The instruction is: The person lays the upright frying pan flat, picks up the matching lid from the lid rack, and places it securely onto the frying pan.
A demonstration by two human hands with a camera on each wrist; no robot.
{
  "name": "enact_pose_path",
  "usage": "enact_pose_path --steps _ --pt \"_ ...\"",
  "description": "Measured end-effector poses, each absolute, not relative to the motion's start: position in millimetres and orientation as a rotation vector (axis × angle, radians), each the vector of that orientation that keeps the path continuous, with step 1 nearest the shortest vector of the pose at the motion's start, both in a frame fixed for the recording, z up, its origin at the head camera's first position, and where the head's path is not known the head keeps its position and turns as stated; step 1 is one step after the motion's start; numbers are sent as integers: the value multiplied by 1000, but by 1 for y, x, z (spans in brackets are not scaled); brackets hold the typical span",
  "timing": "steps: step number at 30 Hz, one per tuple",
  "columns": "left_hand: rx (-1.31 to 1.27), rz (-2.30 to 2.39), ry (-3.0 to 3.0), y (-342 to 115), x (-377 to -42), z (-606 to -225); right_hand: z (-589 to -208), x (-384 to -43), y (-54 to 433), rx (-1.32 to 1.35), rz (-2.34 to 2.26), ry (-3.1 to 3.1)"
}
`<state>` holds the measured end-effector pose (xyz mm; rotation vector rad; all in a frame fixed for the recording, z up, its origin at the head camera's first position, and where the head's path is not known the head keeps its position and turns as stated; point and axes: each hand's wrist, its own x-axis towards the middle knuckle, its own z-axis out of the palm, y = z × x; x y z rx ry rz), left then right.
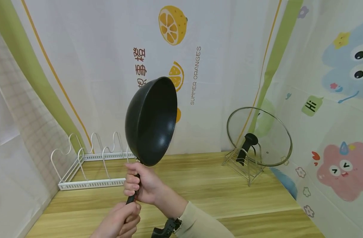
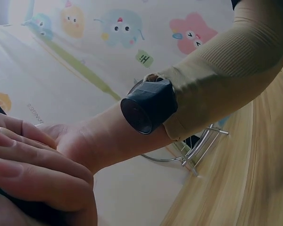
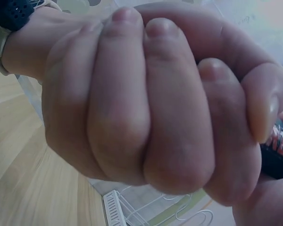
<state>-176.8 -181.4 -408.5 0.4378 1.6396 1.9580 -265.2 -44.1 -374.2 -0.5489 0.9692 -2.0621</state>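
Observation:
A black wok is held up with its bowl tilted on edge, the dark inside facing right. My right hand grips its black handle close below the bowl, fingers curled round it. Lower down, my left hand wraps the handle's end, just beneath the right hand. In the right wrist view the curled left hand fills the middle, and red lettering shows on the handle. The left wrist view has the left hand's fingers in front of the right forearm.
A white wire rack stands at the left of the wooden tabletop. At the right, a small metal stand holds a glass lid upright, its black knob facing left. Printed curtains hang behind and at the sides.

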Motion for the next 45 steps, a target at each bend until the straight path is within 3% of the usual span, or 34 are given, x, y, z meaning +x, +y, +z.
enact_pose_path --steps 19,45 --pt "652 1948 929 -170 -185 -413 -384 -270 -29 -553 -2083 858" --pt "700 1844 487 -165 -198 -420 -387 -274 -18 -568 -2103 735"
